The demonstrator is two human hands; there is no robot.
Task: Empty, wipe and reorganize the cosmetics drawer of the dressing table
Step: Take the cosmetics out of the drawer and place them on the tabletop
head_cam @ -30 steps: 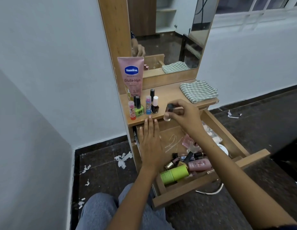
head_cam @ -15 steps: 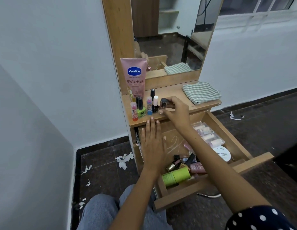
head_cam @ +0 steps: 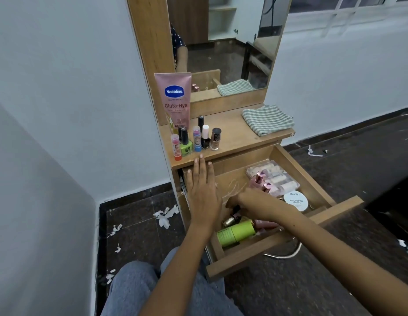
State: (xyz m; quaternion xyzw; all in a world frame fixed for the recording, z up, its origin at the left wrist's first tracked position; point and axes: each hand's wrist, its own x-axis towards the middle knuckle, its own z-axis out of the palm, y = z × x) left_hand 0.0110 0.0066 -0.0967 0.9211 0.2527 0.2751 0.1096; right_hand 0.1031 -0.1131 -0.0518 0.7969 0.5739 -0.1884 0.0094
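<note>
Left hand [head_cam: 204, 192] laid flat, fingers straight and together, over the left side of the open drawer [head_cam: 287, 245], fingertips at the front edge of the dressing table top [head_cam: 239, 137] — holding nothing. Right hand [head_cam: 255, 205] reaching down into the drawer among the jumbled bottles, fingers bent downward and hidden behind the knuckles; cannot tell whether closed round anything, possibly touching a dark-capped bottle [head_cam: 235, 209] just beneath.

Inside the drawer: green tube [head_cam: 236, 232] lying on its side near the front left, small gold-capped bottle [head_cam: 229, 221] just behind it, pink tube [head_cam: 265, 224] partly under the right wrist. Toward the back right, two pink bottles with rosy metallic caps [head_cam: 259, 177] standing upright beside a clear case of pale tubes [head_cam: 275, 176], and a round white tub marked NAIL POLISH [head_cam: 296, 200] near the drawer's right wall.

On the table top: pink Vaseline tube [head_cam: 174, 100] upright against the mirror frame, and before it a cluster of small items — red-based lip balm [head_cam: 175, 147], green nail polish [head_cam: 186, 145], blue-based lip balm [head_cam: 197, 139], white-capped dark polish [head_cam: 205, 136], foundation bottle with black cap [head_cam: 215, 139]. Folded green checked cloth [head_cam: 267, 119] at the right end of the top, well apart from the bottles. Torn white paper scraps [head_cam: 165, 215] on the dark floor left of the table.
</note>
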